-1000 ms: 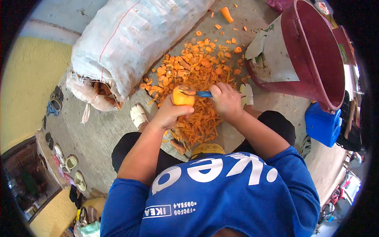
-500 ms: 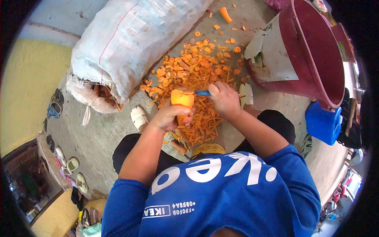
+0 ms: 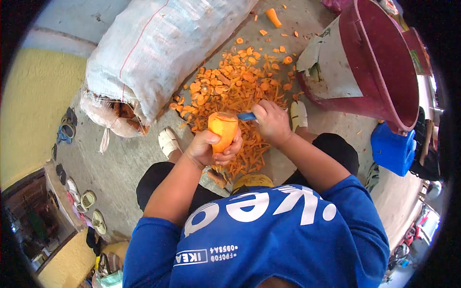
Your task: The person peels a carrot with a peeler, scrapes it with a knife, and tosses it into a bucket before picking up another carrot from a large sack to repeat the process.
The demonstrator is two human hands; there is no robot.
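My left hand [image 3: 216, 148] is wrapped round a thick, peeled-looking orange carrot [image 3: 223, 129], its broad end tilted up. My right hand [image 3: 272, 122] grips a blue-handled blade [image 3: 247, 116], with the thumb along the handle. The blade reaches the carrot's upper end; its shape is too small and blurred to tell a knife from a peeler. Under both hands lies a heap of carrot peelings and cut rounds [image 3: 230, 89] on the concrete floor.
A bulging white woven sack [image 3: 149, 57] lies at upper left. A tilted dark-red tub [image 3: 355, 62] stands at right, beside a blue jerrycan [image 3: 393, 149]. Near the top lies a carrot piece [image 3: 273, 18]. Several shoes [image 3: 88, 199] line the left wall.
My left hand has turned the carrot and shifted its fingers, so more of its smooth side shows. The blade stays near the carrot's upper end, and my right hand has barely moved.
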